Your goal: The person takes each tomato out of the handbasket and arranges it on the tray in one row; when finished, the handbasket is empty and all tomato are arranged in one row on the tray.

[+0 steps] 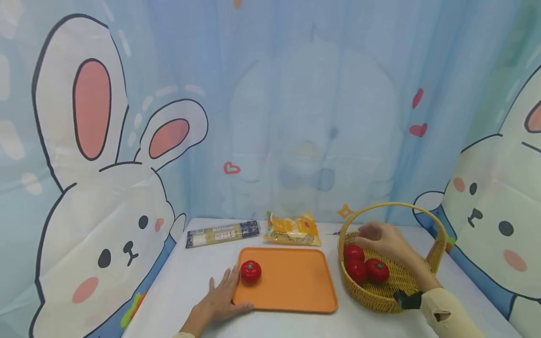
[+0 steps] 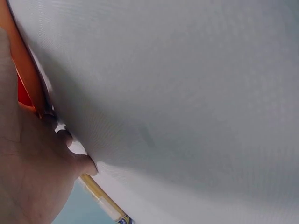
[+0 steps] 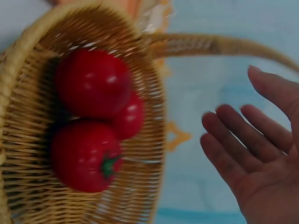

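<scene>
My left hand (image 1: 220, 296) lies flat at the left edge of an orange tray (image 1: 291, 281), fingers spread and thumb along its near corner. One red tomato (image 1: 251, 272) with a green stem sits in the tray's left side, beside those fingers. Over the wicker basket (image 1: 372, 300) my right hand (image 1: 382, 240) hovers with nothing in it. In the right wrist view its fingers (image 3: 233, 140) are relaxed and apart from the thumb. Three tomatoes rest inside the basket, one tomato (image 3: 86, 156) showing its green stem there.
Behind the tray lie a long blue-and-clear packet (image 1: 222, 234) and a yellow food bag (image 1: 293, 230). The basket's tall handle (image 1: 390, 203) arches above the right hand and forearm. A rabbit-print curtain (image 1: 279, 117) hangs at the back of the white table (image 1: 190, 267).
</scene>
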Tool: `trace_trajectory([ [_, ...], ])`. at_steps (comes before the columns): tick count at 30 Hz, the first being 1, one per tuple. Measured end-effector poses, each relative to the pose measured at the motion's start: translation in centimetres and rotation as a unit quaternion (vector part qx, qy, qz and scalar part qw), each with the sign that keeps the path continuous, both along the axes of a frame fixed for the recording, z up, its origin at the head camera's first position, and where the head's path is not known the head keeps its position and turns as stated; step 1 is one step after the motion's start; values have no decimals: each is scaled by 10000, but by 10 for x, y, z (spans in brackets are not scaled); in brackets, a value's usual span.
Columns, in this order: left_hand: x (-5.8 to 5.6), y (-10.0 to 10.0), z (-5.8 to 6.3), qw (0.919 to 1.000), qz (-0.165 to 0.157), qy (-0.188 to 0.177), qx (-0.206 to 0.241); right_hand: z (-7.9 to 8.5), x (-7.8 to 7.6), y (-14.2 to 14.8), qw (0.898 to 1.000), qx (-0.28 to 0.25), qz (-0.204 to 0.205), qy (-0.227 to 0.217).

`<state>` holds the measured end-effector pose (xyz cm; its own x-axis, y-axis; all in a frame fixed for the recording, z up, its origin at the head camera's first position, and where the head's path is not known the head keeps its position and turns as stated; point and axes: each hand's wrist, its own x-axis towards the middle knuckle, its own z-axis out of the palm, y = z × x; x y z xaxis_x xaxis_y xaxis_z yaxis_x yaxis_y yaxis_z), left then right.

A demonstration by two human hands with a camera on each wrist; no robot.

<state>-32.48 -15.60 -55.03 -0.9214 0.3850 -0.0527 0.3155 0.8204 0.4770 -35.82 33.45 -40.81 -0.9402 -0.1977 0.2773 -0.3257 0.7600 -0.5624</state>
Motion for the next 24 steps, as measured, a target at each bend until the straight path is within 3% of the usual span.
trace_trajectory([
  [5, 0, -2, -4, 9999, 70, -74, -3, -36, -30, 11, 9983, -286, -496, -64],
  [12, -5, -3, -10, 9999, 103, -14, -8, -68, -63, 9, 9917, -549, -1140, -220],
  [17, -4, -3, -10, 9999, 64, -57, 128, -87, -71, 6, 9883, -691, -1348, -171],
  [24, -7, -2, -7, 10000, 59, 3, 13, -94, -74, 8, 9895, -827, -1027, -595],
])
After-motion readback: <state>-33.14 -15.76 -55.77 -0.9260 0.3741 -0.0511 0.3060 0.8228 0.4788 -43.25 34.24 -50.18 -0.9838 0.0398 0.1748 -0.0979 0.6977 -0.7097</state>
